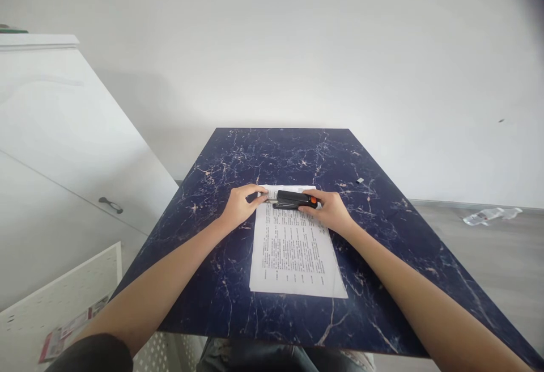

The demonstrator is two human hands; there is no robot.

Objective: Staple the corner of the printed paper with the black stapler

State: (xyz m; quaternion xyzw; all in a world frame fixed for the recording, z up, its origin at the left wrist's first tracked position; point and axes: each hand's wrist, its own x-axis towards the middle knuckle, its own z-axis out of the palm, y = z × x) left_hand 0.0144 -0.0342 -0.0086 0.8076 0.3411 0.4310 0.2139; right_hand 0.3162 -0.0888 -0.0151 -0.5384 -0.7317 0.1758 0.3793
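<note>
A black stapler [293, 198] with an orange patch at its right end lies across the upper part of some printed paper sheets [293, 253]. My right hand [334, 208] is closed around that right end, thumb on the near side and fingers on the far side. At the other end, my left hand [240, 206] pinches a thin metal part [272, 200] that sticks out of the stapler. The left fingertips are over the paper's top left corner. The sheets lie flat, their lower edges slightly fanned. Fine detail between the left fingers is too small to make out.
The dark blue marbled table [204, 304] narrows toward a white wall. A small whitish piece [360, 180] lies on its right side. On the floor to the right is a clear plastic bottle [484, 216]. A white cabinet [63, 134] and a perforated white surface [102, 270] stand at left.
</note>
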